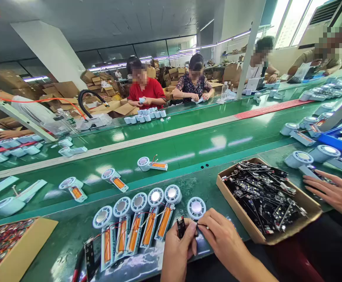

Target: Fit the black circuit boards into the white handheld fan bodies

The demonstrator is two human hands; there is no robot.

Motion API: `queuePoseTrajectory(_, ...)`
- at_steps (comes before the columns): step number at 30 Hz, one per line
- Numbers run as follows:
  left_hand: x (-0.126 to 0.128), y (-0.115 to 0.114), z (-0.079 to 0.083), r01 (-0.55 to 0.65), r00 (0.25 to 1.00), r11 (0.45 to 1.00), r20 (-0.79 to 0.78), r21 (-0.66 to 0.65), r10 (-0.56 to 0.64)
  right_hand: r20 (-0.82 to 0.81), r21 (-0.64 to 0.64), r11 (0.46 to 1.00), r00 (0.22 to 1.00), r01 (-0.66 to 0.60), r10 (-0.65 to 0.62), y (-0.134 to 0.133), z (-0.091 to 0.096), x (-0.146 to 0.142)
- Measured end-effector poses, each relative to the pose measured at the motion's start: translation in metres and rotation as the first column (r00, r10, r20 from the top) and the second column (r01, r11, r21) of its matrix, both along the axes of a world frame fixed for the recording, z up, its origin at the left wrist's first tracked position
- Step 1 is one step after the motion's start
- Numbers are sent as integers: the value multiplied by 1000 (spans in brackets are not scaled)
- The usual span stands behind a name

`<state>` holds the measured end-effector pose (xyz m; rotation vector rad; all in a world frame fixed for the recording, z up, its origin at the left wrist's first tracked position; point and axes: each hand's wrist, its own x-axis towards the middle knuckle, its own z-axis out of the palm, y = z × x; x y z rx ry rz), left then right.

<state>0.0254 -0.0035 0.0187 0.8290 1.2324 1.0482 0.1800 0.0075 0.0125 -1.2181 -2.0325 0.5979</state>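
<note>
My left hand (178,248) pinches a small black circuit board (181,226) upright between thumb and fingers. Close beside it, the fingertips of my right hand (225,237) are pressed together on something small and dark that I cannot make out. Just beyond my hands lies a pale blue handheld fan (196,207), its handle mostly hidden by them. To the left, several pale blue fans (139,201) lie in a row, with orange batteries (134,234) and thin wires in their open handles. A longer black board (89,256) rests at the row's near left end.
A cardboard box of circuit boards (222,178) stands right of my hands; a box of red and black wires (38,244) is at the left. A neighbour's hand (332,192) works at the right. Beyond runs a green conveyor (185,141) carrying fans; people sit across it.
</note>
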Motion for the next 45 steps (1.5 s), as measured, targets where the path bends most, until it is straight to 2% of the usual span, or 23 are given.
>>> queuePoseTrajectory(7, -3, -4, -1, 62, 996, 997, 61, -48, -59, 107, 204, 978, 994, -35, 13, 0, 5, 2)
queuePoseTrajectory(12, -1, -16, -4, 115, 991, 993, -61, -33, -117, 135, 230, 973, 991, -21, -11, -1, 8, 0)
queuePoseTrajectory(17, 4, -20, 2, 199, 960, 980, -194, -24, -200, 169, 251, 968, 986, -32, -11, -2, 11, -3)
queuePoseTrajectory(22, 7, -21, 3, 200, 931, 979, -320, 43, -177, 185, 250, 967, 983, -50, 3, -3, 11, -3)
queuePoseTrajectory(26, 10, -23, -1, 219, 886, 972, -435, 83, -162, 206, 218, 974, 978, -65, 19, -4, 10, -4)
queuePoseTrajectory(31, 9, -22, -5, 211, 833, 960, -547, 182, -79, 226, 193, 980, 974, -49, 4, -4, 9, -5)
queuePoseTrajectory(37, 3, -21, -9, 298, 817, 932, -560, 207, -137, 217, 153, 987, 976, -47, 13, -6, 3, -9)
queuePoseTrajectory(41, 1, -20, -9, 305, 822, 930, -550, 203, -150, 226, 141, 990, 974, -17, -16, -5, 1, -11)
queuePoseTrajectory(43, -1, -18, -7, 296, 854, 946, -480, 134, -200, 153, 29, 999, 988, -19, 14, -1, 8, -6)
queuePoseTrajectory(45, -5, -15, -5, 272, 905, 960, -356, 65, -233, -41, -195, 980, 999, -43, 36, 3, 19, 2)
